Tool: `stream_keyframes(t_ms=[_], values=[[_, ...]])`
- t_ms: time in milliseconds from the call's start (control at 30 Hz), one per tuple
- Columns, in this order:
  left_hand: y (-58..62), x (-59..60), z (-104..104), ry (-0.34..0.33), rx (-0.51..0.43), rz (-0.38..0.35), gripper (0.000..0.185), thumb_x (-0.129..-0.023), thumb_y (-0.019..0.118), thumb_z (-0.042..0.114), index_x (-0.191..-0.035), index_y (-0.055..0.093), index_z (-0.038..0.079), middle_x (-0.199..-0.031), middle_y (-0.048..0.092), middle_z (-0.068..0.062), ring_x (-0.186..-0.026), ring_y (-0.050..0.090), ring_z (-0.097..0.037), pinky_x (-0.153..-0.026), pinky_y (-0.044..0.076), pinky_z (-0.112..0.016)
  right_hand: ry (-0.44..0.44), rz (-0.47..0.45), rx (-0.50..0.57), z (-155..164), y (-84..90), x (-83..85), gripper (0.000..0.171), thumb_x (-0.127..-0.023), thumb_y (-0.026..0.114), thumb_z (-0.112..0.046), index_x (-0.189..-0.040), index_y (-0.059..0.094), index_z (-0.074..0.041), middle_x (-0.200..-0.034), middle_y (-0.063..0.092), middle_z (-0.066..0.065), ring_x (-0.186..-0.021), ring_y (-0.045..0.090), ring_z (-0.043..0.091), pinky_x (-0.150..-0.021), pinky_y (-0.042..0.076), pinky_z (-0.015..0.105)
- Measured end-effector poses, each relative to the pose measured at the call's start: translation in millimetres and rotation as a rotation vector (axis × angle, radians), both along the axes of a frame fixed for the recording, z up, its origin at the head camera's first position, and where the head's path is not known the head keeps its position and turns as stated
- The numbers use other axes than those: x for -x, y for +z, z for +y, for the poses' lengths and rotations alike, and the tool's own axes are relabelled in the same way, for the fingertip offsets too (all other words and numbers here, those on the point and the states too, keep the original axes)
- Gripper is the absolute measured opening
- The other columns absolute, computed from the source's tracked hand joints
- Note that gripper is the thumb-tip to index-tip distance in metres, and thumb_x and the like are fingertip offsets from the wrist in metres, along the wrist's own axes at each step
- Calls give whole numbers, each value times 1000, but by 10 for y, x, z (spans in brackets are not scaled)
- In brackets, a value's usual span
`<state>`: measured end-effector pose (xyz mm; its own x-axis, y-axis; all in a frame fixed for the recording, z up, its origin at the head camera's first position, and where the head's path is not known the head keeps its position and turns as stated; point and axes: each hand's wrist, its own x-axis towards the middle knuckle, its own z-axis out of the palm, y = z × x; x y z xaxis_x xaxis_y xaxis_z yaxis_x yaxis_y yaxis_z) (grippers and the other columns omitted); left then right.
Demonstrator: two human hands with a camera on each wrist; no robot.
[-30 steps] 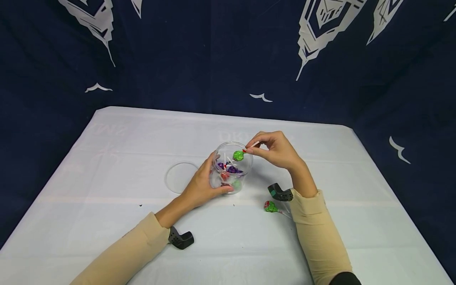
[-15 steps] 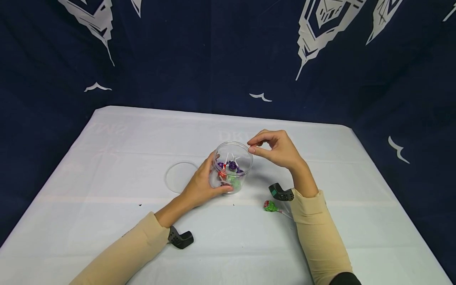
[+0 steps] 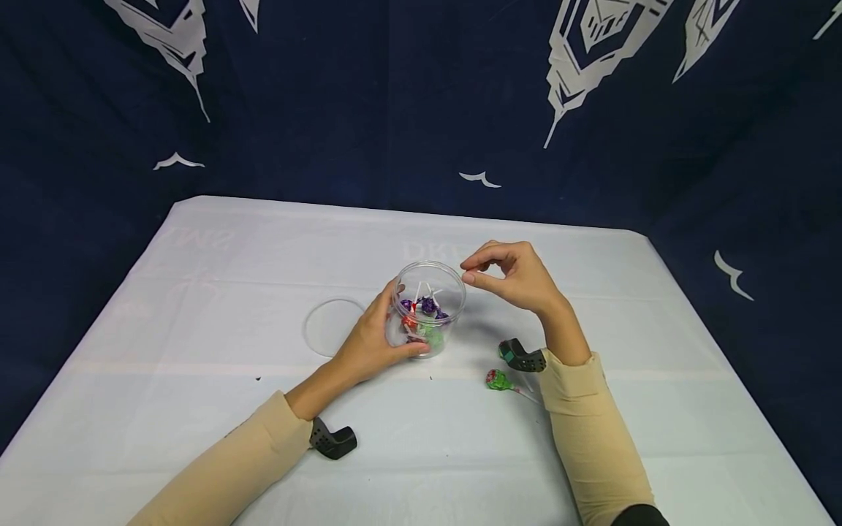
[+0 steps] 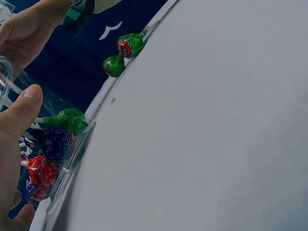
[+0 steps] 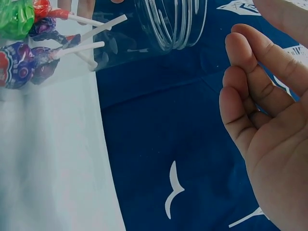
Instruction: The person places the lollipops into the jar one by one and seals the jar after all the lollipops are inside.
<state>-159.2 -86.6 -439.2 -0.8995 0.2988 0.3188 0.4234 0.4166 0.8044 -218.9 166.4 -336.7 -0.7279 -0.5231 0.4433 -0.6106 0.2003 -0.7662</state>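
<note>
My left hand (image 3: 371, 332) grips a clear plastic jar (image 3: 454, 303) from its left side, with the thumb across the front. Inside lie several wrapped lollipops: purple ones (image 3: 428, 305), a red one (image 4: 43, 171) and a green one (image 4: 71, 120), white sticks pointing up. The jar's mouth has no lid on it. Just right of the rim hovers my right hand (image 3: 509, 274), fingers loosely bent and nothing between them; its palm (image 5: 284, 144) faces the jar in the right wrist view.
A green lollipop (image 3: 498, 380) lies on the white table (image 3: 263, 467) by the right forearm; the left wrist view shows a second green lollipop (image 4: 114, 65) beside it. A clear ring-like lid (image 3: 306, 327) lies left of the jar. A dark blue curtain (image 3: 329, 109) hangs behind.
The green lollipop that the right hand held over the jar has been let go and dropped inside. The right hand has drawn slightly right, off the rim; the left hand stays on the jar.
</note>
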Motion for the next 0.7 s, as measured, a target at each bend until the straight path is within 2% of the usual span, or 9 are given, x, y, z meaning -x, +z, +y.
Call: stream_keyframes(t_ms=[700], values=[[-1, -10, 2, 11, 10, -10, 114, -72, 88, 40, -158, 17, 18, -151, 39, -12, -137, 41, -27, -112, 33, -46, -63, -24, -25, 220, -89, -68, 12, -80, 73, 12, -90, 74, 6, -86, 70, 7, -81, 60, 15, -75, 50, 23]])
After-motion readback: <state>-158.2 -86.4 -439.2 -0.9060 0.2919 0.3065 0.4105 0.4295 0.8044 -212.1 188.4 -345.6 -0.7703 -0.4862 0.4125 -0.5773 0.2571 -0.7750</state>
